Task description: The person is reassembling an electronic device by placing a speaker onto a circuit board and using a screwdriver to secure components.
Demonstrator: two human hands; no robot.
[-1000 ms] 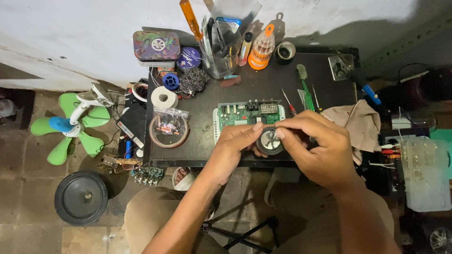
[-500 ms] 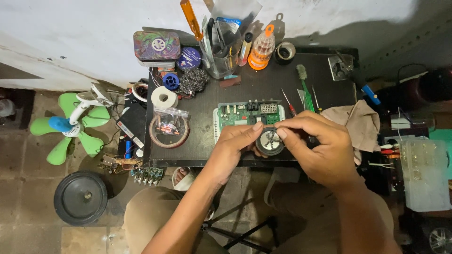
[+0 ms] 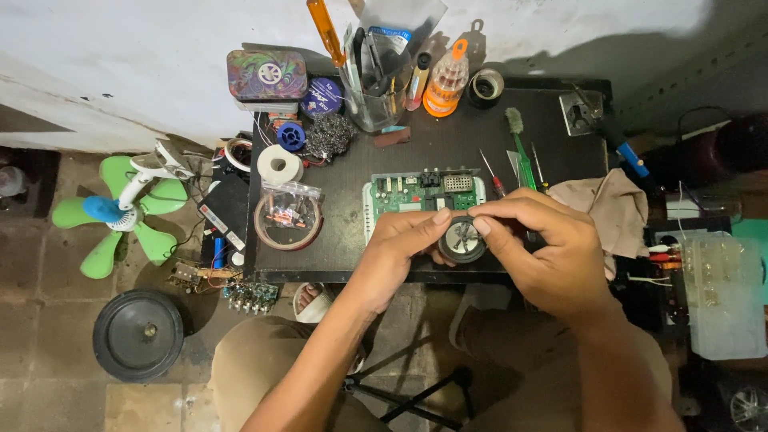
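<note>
The hands (image 3: 480, 248) cover the near edge of the circuit board (image 3: 422, 194) and most of the small round part's (image 3: 462, 239) sides, so its underside cannot be seen. The board's components are too small to tell. The tools in the clear cup (image 3: 376, 96) overlap. The plastic box (image 3: 728, 296) runs off the right edge.

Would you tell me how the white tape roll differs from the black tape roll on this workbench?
The white tape roll lies at the table's left edge beside a blue spool; the black tape roll sits at the back near the orange bottle. The white one looks thicker-walled with a smaller hole, while the black one shows a wider, pale-lined core. Both lie flat, untouched by the left hand or right hand.
</note>
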